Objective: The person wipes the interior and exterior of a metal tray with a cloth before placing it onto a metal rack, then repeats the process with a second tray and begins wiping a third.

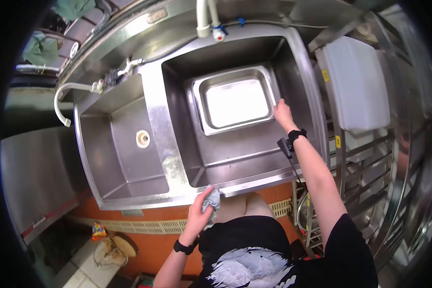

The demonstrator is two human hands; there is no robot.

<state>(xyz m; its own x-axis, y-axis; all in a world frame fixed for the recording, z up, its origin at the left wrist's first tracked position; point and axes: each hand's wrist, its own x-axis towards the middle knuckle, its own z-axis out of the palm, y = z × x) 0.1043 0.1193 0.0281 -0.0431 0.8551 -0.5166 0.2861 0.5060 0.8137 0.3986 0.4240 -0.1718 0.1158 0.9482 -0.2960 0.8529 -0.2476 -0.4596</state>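
A rectangular stainless steel pan (210,128) sits in the right-hand basin of a double sink (157,113), its inside bright with glare. My right hand (283,114) reaches into that basin and grips the pan's right rim, fingers closed on it. Near the sink's front edge, close to my body, my left hand (200,211) is closed around a crumpled grey-blue cloth (212,199). Part of the cloth is hidden by my fingers.
White faucet pipes (203,19) stand behind the basins, and a curved spout (62,98) rises at the left. To the right, a metal rack (343,158) holds a translucent white plastic tub (357,84). Green cloths (41,49) lie at the upper left.
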